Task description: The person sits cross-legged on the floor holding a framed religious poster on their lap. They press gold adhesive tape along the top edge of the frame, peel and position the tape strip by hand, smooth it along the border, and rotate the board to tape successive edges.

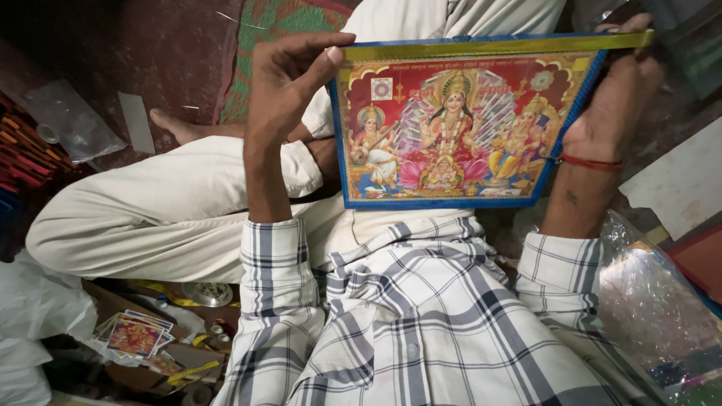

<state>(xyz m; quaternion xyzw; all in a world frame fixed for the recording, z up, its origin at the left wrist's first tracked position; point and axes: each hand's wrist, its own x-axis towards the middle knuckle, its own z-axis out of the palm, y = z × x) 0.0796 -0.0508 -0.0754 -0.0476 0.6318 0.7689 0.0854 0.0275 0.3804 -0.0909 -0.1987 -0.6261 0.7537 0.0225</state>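
Both hands hold a framed picture above the lap.

Head view: the left hand [289,79] pinches the upper left corner of the picture [451,128] between thumb and fingers; the right hand [613,101] grips its right edge, with a red thread [590,162] around the wrist. The picture has a blue and gold border and stands upright over the crossed legs. Small prints [135,334] lie on the floor at lower left, and a plastic bag [654,301] is at the right.

Blue-bordered religious picture [459,128] held upright, gold strip along top.
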